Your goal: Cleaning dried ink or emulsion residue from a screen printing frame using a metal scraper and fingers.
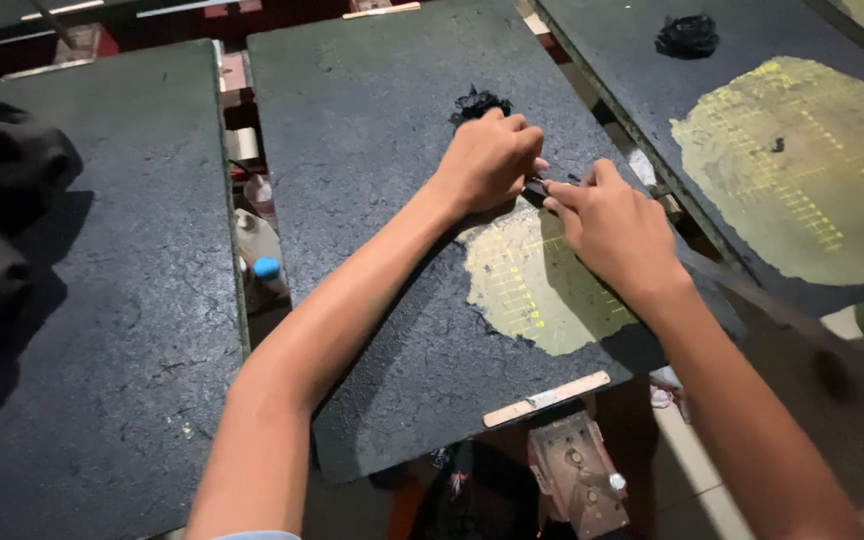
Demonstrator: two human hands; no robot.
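From the bottom of the frame both forearms are reaching up to mid-frame, where the left hand (pixel 489 160) and right hand (pixel 614 225) are pinching a dark coating strip (pixel 552 184), peeling it off the black board (pixel 372 130), yellow patch (pixel 537 290) already bared, most still covered.

Three dark, rough-surfaced boards (pixel 132 300) side by side, tilted in view, narrow gaps between. Left board: dark cloth heap (pixel 2 190) at left edge. Right board (pixel 652 70): large yellowish grid-patterned patch (pixel 802 170), small black clump (pixel 687 35) near far edge. Gap between left and middle boards: plastic bottles, one with blue cap (pixel 267 268). Pale tiled floor (pixel 692 450) below at right. Dim light.
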